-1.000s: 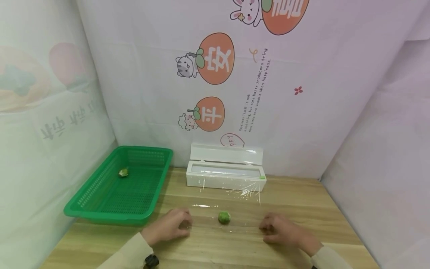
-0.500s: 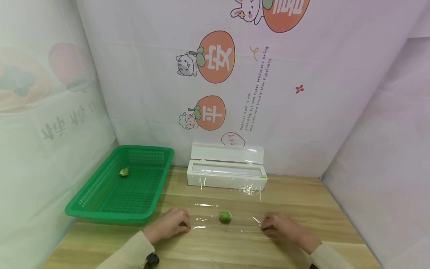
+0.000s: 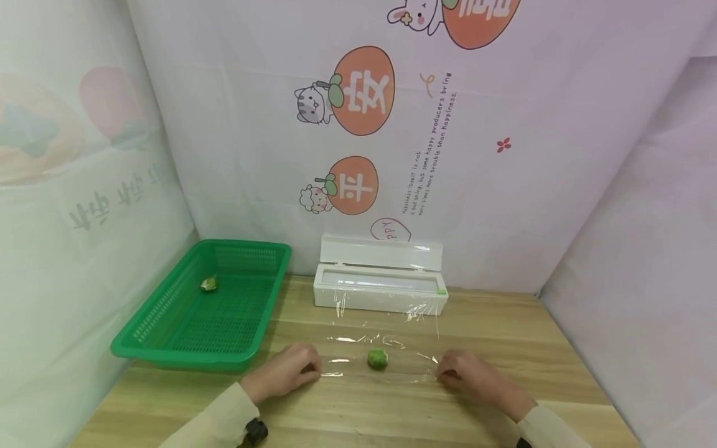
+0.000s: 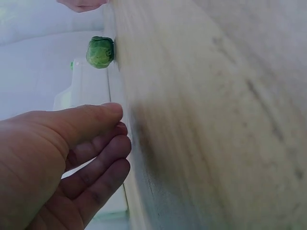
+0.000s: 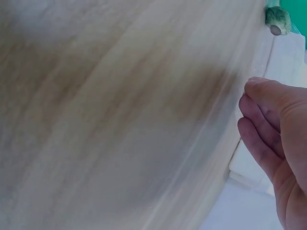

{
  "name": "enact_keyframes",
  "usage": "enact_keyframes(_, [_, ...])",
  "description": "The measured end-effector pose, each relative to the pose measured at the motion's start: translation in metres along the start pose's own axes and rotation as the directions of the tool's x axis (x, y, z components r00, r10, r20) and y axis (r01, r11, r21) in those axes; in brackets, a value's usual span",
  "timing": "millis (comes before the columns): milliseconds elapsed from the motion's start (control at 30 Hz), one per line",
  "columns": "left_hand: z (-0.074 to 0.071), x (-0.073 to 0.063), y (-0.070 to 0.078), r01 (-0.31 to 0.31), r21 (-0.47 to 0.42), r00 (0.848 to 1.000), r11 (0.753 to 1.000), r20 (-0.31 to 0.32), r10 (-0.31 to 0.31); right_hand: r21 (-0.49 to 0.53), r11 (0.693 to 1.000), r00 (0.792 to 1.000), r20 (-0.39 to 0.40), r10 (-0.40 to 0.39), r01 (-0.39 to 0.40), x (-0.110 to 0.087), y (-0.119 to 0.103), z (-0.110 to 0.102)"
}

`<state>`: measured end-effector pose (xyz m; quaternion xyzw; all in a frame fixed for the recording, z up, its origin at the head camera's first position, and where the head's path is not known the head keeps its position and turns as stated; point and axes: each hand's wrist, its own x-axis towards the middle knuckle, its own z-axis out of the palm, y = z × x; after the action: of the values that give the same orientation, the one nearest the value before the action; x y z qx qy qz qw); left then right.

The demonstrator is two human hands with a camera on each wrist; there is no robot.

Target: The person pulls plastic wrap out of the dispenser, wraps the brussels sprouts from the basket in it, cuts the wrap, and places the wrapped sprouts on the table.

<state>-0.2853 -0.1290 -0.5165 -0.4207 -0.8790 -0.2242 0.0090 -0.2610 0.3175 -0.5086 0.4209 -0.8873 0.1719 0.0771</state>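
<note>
A sheet of clear cling film [image 3: 342, 339] runs forward from a white cling film dispenser [image 3: 381, 298], whose lid stands raised. My left hand [image 3: 288, 371] pinches the film's near left corner between thumb and fingers, low over the table. At the near right corner my right hand [image 3: 476, 379] pinches it likewise. Between the hands sits a green Brussels sprout [image 3: 378, 359], overlapped by the film's area in the head view. Both wrist views show the sprout [image 4: 100, 52] past the fingertips, near the tabletop.
To the left stands a green plastic basket [image 3: 269, 311] with another Brussels sprout [image 3: 209, 284] in it. The wooden table [image 3: 504, 323] is enclosed by printed white cloth [image 3: 252, 155] at the back and plain-looking cloth on the right.
My fingers, looser a second ago, have closed on the film's two near corners. Glints on the film have shifted and spread. The sprout, basket and dispenser stay in place.
</note>
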Motion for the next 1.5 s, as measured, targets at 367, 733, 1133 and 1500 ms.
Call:
enact_keyframes(367, [-0.014,0.008,0.004,0.097,-0.013,0.991,0.995,-0.086,-0.098,0.044,0.996,0.994,-0.084,0.075,-0.072,0.014,0.0,-0.021])
enact_keyframes(733, [-0.002,0.029,-0.015,0.2,-0.106,0.954,0.974,-0.203,-0.218,0.013,0.966,0.965,-0.03,0.259,-0.258,0.035,0.022,-0.026])
enact_keyframes(1133, [0.008,0.044,-0.03,0.268,-0.131,0.926,0.955,-0.239,-0.292,0.188,0.897,0.916,0.071,0.395,-0.401,0.038,0.038,-0.005])
enact_keyframes(1500, [0.005,0.048,-0.03,0.305,-0.101,0.936,0.947,-0.15,-0.317,0.062,0.944,0.946,0.024,0.322,-0.323,0.037,0.042,0.001])
